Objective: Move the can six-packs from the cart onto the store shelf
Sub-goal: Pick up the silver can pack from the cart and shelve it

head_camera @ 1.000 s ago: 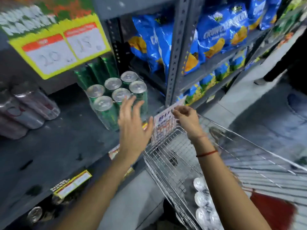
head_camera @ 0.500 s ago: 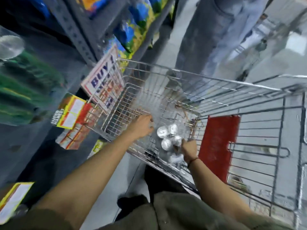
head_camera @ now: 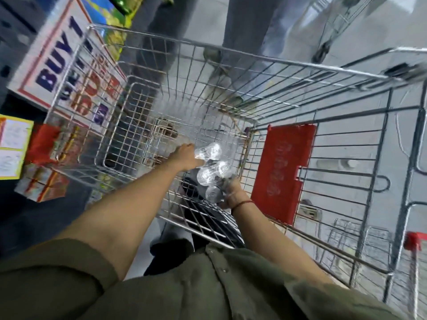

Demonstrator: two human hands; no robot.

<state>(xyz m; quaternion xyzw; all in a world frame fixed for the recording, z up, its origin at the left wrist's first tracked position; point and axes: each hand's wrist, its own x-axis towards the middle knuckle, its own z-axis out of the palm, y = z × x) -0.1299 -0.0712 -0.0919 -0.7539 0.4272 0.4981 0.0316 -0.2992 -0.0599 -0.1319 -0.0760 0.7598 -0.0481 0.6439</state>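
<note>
I look straight down into the wire shopping cart (head_camera: 231,72). A six-pack of cans (head_camera: 213,173) with silver tops sits at the bottom near the cart's rear right corner. My left hand (head_camera: 187,157) lies against the pack's far left side, fingers wrapped onto it. My right hand (head_camera: 231,192) holds the pack's near right end; a red thread circles that wrist. The cans' sides are hidden and the picture is blurred. The store shelf lies off to the left, mostly out of view.
A red child-seat flap (head_camera: 283,174) hangs at the cart's rear. A "BUY 1" sign (head_camera: 57,63) and yellow price tags (head_camera: 12,148) mark the shelf edge on the left. Another person's legs (head_camera: 245,21) stand beyond the cart, with a second cart (head_camera: 335,21) behind.
One second ago my hands were up at the shelf beside green six-packs. My view has swung down into the cart, and both hands have reached in and closed on the pack.
</note>
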